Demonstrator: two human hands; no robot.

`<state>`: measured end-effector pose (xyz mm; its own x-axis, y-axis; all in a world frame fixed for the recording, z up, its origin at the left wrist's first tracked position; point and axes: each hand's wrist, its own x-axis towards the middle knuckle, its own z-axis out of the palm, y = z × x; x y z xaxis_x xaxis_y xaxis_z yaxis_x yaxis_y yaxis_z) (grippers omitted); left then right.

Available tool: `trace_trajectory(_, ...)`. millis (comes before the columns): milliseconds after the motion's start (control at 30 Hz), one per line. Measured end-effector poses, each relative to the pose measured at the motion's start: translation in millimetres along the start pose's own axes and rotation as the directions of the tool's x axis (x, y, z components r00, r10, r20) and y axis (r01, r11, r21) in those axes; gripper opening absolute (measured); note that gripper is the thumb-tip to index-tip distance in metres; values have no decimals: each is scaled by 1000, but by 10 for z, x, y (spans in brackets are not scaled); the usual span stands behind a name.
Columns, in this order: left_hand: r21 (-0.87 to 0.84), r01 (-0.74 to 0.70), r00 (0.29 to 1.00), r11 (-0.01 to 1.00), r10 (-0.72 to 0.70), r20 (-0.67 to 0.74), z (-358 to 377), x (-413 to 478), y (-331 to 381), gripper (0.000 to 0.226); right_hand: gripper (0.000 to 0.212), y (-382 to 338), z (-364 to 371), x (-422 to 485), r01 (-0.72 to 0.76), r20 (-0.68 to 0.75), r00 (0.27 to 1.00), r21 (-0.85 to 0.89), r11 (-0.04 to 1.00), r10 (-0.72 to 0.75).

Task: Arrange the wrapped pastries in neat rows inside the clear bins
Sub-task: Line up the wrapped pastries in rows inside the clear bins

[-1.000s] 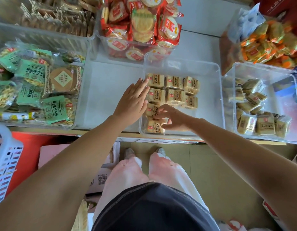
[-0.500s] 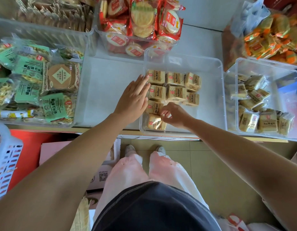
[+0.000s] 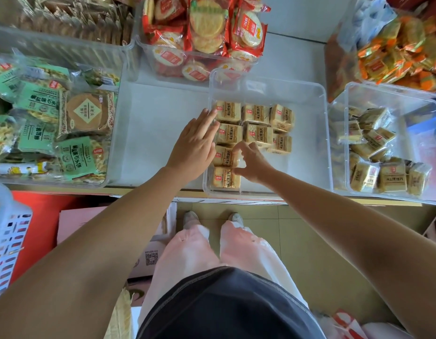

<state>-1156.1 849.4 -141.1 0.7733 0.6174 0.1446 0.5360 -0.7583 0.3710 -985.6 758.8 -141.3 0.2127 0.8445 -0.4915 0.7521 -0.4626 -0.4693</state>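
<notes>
Eight pastries line the bin's nine o'clock side; your left hand, flat, steadies that wall while your right hand, thumb and forefinger spread, apparently squares the near column.

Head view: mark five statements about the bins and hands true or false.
1. The middle bin holds pastries in rows along its left side. True.
2. The right bin has its contents neatly rowed. False: its loose pastries lie jumbled.
3. The left hand lies with straight fingers at the middle bin's left wall. True.
4. The right hand reaches into the right bin. False: it is in the middle bin, beside the near pastries.
5. The far bin holds green packs. False: it holds red packs; the green packs lie to the left.
</notes>
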Motion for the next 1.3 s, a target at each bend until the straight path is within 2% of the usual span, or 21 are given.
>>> trace_trajectory(67, -1, 3, 1000, 1000, -3, 0, -7, -6, 1, 45, 56, -28, 19, 38, -12, 29, 1000, 22, 1000, 11)
trace_trajectory(200, 8, 1, 1000, 1000, -1, 2, -17, -10, 4, 46, 56, -2, 89, 36, 8, -28, 1000, 27, 1000, -7)
trace_trajectory(333, 64, 11, 1000, 998, -12, 14, -59, 16, 23, 44, 56, 77, -15, 12, 73, -54, 995, -99, 992, -79)
trace_trajectory(433, 142, 11, 1000, 990, -10, -6, -123, 109, 64, 34, 49, 98, -269, -33, 137, -45, 990, 42, 990, -135)
trace_trajectory(500, 194, 10, 999, 981, -1, -45, -158, 241, 152, 25, 37, 127, -502, -89, 213, -131, 971, 93, 973, -200)
trace_trajectory(567, 177, -10, 999, 984, 19, -51, -173, 426, 336, 24, 28, 194, -750, -175, 264, -260, 940, 149, 953, -220)
trace_trajectory(667, 99, -73, 996, 992, 78, -43, -130, 747, 783, 24, 24, 447, -1116, -343, 258, -414, 898, 220, 941, -150)
trace_trajectory(800, -95, -154, 988, 984, 152, -24, 75, 1181, 1511, 24, 24, 1109, -1553, -608, 191, -508, 861, 317, 929, -4)
trace_trajectory(933, -187, -169, 984, 968, 178, 30, 342, 1555, 2142, 30, 28, 1895, -1854, -803, -2, -579, 799, 267, 964, 162)
trace_trajectory(1033, -115, -185, 971, 976, 200, 133, 590, 1789, 2465, 34, 24, 2465, -1974, -829, -172, -550, 809, 114, 979, 206)
trace_trajectory(1133, 70, -223, 942, 972, 196, 271, 837, 1970, 2695, 49, 35, 2830, -2047, -740, -268, -421, 875, -12, 963, 238)
trace_trajectory(1233, 199, -194, 932, 961, 117, 343, 1007, 2069, 2891, 59, 49, 2959, -2117, -642, -277, -313, 928, -219, 935, 202)
trace_trajectory(1300, 254, -172, 922, 952, 65, 382, 1094, 2128, 2979, 62, 45, 2956, -2178, -609, -239, -264, 948, -213, 947, 180)
